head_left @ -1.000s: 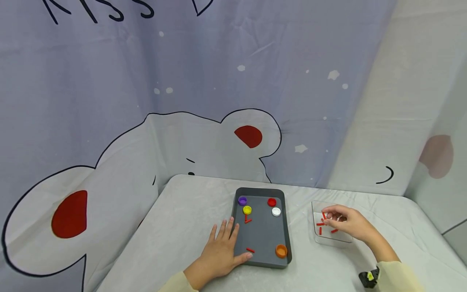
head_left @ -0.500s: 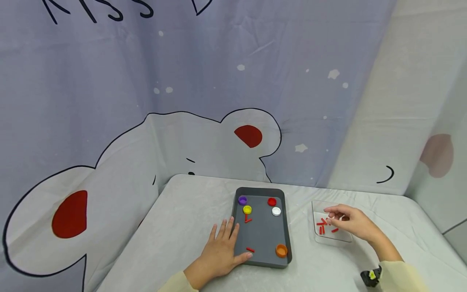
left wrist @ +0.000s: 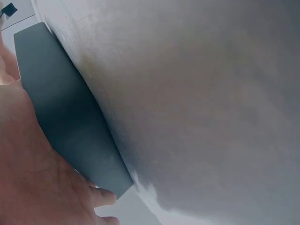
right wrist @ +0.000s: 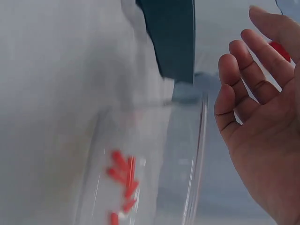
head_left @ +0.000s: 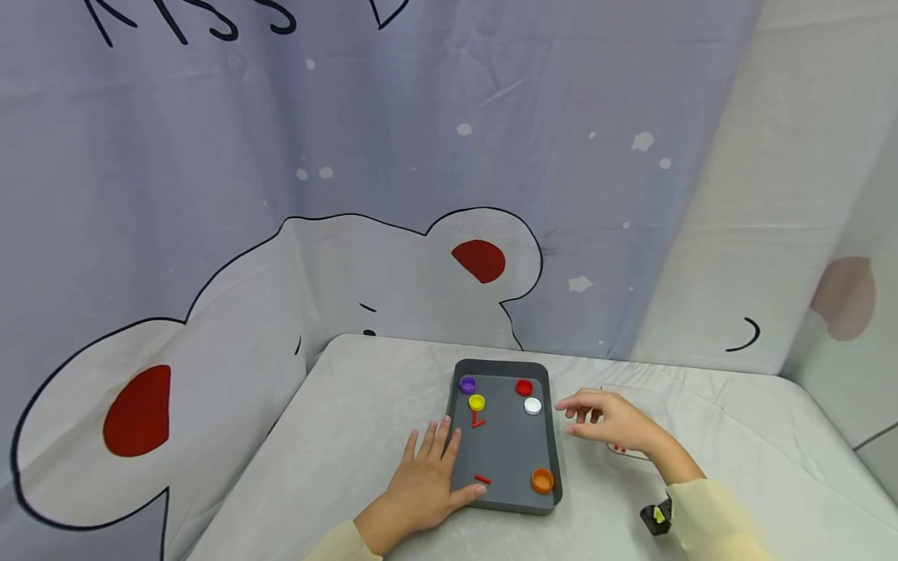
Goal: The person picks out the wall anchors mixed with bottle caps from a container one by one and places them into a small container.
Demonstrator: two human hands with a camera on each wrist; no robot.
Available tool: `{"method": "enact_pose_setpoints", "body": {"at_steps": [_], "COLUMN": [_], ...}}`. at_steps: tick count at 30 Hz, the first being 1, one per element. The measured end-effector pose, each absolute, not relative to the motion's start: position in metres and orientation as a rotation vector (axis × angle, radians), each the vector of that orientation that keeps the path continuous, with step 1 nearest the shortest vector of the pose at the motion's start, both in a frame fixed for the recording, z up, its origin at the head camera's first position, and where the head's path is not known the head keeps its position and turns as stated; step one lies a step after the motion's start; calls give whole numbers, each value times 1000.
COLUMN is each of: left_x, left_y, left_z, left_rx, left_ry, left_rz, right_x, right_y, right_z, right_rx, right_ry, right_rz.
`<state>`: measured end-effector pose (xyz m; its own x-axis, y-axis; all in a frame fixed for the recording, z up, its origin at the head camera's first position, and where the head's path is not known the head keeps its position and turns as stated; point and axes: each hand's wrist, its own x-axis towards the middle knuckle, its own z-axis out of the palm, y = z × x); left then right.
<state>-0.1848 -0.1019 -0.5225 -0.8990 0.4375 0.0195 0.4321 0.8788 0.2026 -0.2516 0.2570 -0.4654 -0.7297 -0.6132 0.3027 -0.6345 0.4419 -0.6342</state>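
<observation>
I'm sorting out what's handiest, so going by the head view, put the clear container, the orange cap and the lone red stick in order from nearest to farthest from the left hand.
From the left hand:
1. Lone red stick, beside the thumb tip.
2. Orange cap, in the tray's near right corner.
3. Clear container, right of the tray.

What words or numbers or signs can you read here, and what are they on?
"KISS", most likely: big black letters on the hanging cloth; their tops are cut off, so the K is a guess.
Pointed black mark beside them: too cut off to tell if it's a letter.
Black gadget: too small to read anything.
Tray and clear box: none that I can see.
</observation>
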Motion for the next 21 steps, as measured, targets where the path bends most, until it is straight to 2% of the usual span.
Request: {"method": "enact_pose_setpoints", "body": {"at_steps": [8,21], "left_x": [-186,-186], "left_y": [-102,-103], "left_z": [-525,-524], "left_rx": [699,715], "left_ry": [3031,3025], "left_rz": [305,277], "right_x": [-261,-265], "right_y": [221,171], "right_z": [-469,-483], "right_rx": [1232,1522], "right_ry": [-2742,-2865], "right_rz": [1246,1223]}}
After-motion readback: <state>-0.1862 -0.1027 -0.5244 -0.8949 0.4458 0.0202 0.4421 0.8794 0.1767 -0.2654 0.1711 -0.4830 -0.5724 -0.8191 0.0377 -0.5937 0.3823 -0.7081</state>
